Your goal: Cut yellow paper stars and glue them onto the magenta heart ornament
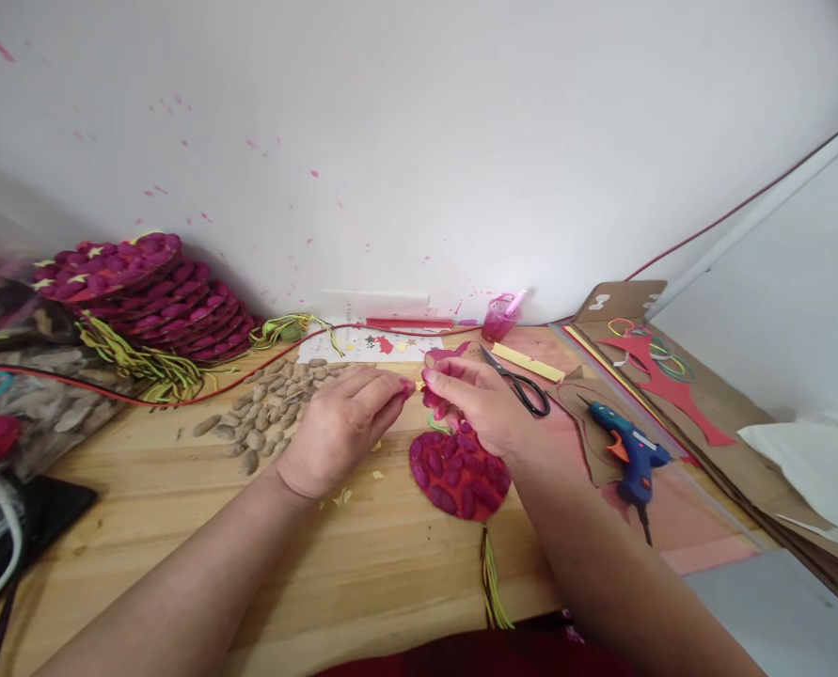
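My left hand and my right hand come close together above the table, fingertips almost meeting. A small yellow piece of paper shows at the pinched fingers of my right hand. The fingers of my left hand are pressed together beside it, and what they hold is hidden. Below my right hand lies a round disc covered with purple-painted peanut shells, with a yellow-green tassel at its lower edge. Small yellow paper scraps are scattered near my left wrist.
Unpainted peanuts are spread left of my hands. Farther left, similar discs are stacked. Black-handled scissors, a yellow paper strip and a blue glue gun lie right. A pink cup stands by the wall; a red-black cable crosses the table.
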`<action>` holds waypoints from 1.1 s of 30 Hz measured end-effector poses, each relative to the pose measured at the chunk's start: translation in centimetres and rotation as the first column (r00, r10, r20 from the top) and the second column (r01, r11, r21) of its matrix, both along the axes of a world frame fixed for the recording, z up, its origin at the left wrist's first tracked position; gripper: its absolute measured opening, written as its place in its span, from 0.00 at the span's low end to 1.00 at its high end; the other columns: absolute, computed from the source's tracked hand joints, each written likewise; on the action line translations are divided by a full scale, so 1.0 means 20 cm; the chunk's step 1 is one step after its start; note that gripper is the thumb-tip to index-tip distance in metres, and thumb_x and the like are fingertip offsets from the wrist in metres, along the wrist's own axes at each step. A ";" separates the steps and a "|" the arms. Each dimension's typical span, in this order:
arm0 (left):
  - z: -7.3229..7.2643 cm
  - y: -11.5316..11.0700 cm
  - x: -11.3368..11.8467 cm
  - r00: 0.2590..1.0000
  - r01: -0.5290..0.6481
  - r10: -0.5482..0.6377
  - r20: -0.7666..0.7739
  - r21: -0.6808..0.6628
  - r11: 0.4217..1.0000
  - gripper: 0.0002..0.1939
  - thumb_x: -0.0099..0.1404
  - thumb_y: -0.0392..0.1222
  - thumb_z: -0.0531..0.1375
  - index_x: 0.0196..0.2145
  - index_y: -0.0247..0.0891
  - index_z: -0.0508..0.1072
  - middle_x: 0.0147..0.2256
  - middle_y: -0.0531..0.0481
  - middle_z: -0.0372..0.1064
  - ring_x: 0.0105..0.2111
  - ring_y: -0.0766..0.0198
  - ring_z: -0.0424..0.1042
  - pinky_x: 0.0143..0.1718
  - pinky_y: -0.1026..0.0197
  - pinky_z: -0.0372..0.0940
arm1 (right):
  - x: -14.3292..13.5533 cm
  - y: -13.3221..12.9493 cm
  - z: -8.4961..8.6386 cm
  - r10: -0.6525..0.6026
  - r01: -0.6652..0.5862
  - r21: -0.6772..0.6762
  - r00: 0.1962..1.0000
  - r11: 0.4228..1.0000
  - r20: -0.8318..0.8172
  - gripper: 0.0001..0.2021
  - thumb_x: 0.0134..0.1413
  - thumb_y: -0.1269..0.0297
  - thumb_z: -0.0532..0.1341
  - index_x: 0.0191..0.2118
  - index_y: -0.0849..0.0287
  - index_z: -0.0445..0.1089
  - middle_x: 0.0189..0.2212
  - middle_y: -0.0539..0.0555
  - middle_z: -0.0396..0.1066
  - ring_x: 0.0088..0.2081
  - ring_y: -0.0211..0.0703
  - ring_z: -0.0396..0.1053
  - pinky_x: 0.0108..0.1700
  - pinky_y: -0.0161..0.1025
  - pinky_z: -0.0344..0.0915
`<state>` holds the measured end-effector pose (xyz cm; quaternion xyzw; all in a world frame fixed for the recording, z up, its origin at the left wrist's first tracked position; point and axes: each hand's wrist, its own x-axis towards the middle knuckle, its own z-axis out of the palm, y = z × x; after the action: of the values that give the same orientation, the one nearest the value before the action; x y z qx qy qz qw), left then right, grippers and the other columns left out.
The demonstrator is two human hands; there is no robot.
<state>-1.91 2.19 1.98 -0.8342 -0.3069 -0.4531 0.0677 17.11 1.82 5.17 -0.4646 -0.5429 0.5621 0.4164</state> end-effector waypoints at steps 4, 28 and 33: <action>0.01 0.00 0.01 0.999 0.007 -0.006 0.037 -0.008 1.000 0.04 0.65 0.34 0.61 0.39 0.38 0.73 0.34 0.49 0.77 0.34 0.65 0.75 0.37 0.63 0.70 | 0.00 0.00 -0.01 -0.040 0.039 0.029 0.999 0.999 0.034 0.14 0.49 0.53 0.67 0.31 0.59 0.69 0.24 0.48 0.69 0.23 0.33 0.65 0.22 0.31 0.56; 0.01 -0.01 0.03 0.983 -0.018 0.059 0.175 -0.223 0.975 0.04 0.64 0.35 0.61 0.37 0.38 0.75 0.32 0.50 0.79 0.29 0.65 0.77 0.34 0.65 0.71 | -0.01 0.00 -0.01 -0.063 0.059 0.052 0.995 0.997 0.081 0.14 0.50 0.53 0.67 0.31 0.59 0.68 0.24 0.48 0.68 0.23 0.32 0.64 0.22 0.31 0.59; 0.01 0.00 0.02 0.995 -0.038 0.045 0.093 -0.076 0.996 0.04 0.66 0.36 0.60 0.38 0.38 0.74 0.34 0.49 0.78 0.33 0.64 0.76 0.35 0.63 0.71 | -0.01 0.00 0.00 -0.079 0.078 0.031 0.996 0.996 0.051 0.18 0.52 0.48 0.64 0.29 0.59 0.68 0.22 0.48 0.67 0.21 0.32 0.62 0.21 0.31 0.55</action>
<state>-1.52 2.10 2.11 -0.8072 -0.3436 -0.4790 0.0314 16.93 1.84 5.26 -0.4940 -0.5429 0.5252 0.4306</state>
